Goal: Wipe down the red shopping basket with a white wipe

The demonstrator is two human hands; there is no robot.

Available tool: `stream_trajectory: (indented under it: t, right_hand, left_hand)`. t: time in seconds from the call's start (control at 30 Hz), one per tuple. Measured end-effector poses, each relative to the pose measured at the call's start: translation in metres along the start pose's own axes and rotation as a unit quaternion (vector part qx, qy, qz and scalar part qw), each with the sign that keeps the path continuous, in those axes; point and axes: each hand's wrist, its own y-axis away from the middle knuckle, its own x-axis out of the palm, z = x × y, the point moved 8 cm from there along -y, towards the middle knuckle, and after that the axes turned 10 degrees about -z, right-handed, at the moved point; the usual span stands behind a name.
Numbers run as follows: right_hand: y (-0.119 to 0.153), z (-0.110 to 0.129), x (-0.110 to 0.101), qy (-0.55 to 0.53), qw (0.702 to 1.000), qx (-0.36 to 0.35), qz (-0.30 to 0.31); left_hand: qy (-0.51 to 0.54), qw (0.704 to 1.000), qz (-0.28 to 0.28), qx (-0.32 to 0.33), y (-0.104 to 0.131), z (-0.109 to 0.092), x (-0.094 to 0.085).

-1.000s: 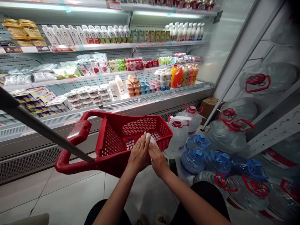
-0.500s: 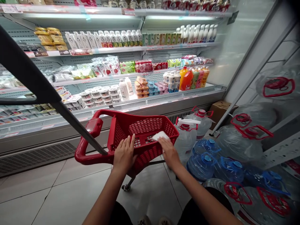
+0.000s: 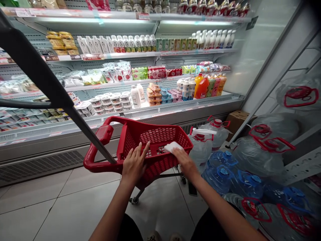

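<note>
Jugs point(image 3: 202, 152) beside red cart point(image 3: 160, 167), grey pole point(image 3: 92, 134) across its handle point(image 3: 100, 167)

Right fingers point(image 3: 179, 153) clamp white cloth point(image 3: 171, 146) at near rim point(image 3: 156, 156); left fingers point(image 3: 136, 155) spread.

A grocery shop is displaying its chilled food.
Bottles point(image 3: 222, 39), cartons point(image 3: 171, 44) and stacked tubs point(image 3: 110, 103) are lining the lit shelves point(image 3: 120, 56) of an open fridge point(image 3: 160, 116), with price labels point(image 3: 142, 16) running along the shelf edges; a red shopping cart point(image 3: 160, 166) is standing before it on the tiled floor point(image 3: 82, 201), and large water jugs point(image 3: 218, 179) are crowding the right side.
</note>
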Motion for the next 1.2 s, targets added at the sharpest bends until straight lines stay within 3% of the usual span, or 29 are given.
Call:
stream_trajectory:
  t: [0.13, 0.23, 0.33, 0.5, 0.57, 0.67, 0.77, 0.9, 1.07, 1.2]
  right_hand:
    - [0.019, -0.064, -0.023, 0.048, 0.993, 0.105, -0.016]
    - [0.016, -0.065, -0.017, 0.049, 0.987, 0.149, -0.026]
    - [-0.007, -0.014, 0.011, -0.009, 0.993, 0.116, -0.017]
    - [-0.058, 0.116, 0.055, -0.181, 0.982, 0.044, 0.029]
    - [-0.070, 0.144, 0.058, -0.233, 0.970, 0.058, 0.028]
    - [-0.071, 0.156, 0.054, -0.243, 0.969, 0.041, 0.029]
    - [-0.053, 0.132, 0.043, -0.184, 0.983, 0.001, 0.017]
    - [-0.017, 0.066, 0.021, -0.098, 0.995, -0.001, 0.004]
    - [0.008, -0.019, -0.018, -0.023, 0.998, 0.054, -0.006]
    - [0.012, -0.051, -0.035, 0.011, 0.993, 0.115, -0.008]
  left_hand:
    - [0.017, 1.000, -0.004, -0.004, -0.001, -0.002, 0.001]
    - [0.038, 0.999, -0.006, -0.005, -0.005, -0.006, -0.001]
    - [0.065, 0.998, -0.013, -0.011, -0.009, -0.007, -0.004]
    - [0.114, 0.993, -0.018, 0.017, -0.010, -0.007, -0.008]
    - [0.137, 0.990, -0.022, 0.024, -0.009, -0.005, -0.013]
    - [0.156, 0.987, -0.025, 0.037, -0.007, -0.004, -0.020]
    - [0.144, 0.988, -0.021, 0.050, -0.005, -0.005, -0.022]
    - [0.078, 0.996, -0.009, 0.037, 0.004, -0.002, -0.014]
    - [0.044, 0.999, 0.010, 0.025, 0.015, 0.001, 0.000]
    - [0.048, 0.999, -0.011, 0.013, 0.013, 0.001, 0.000]
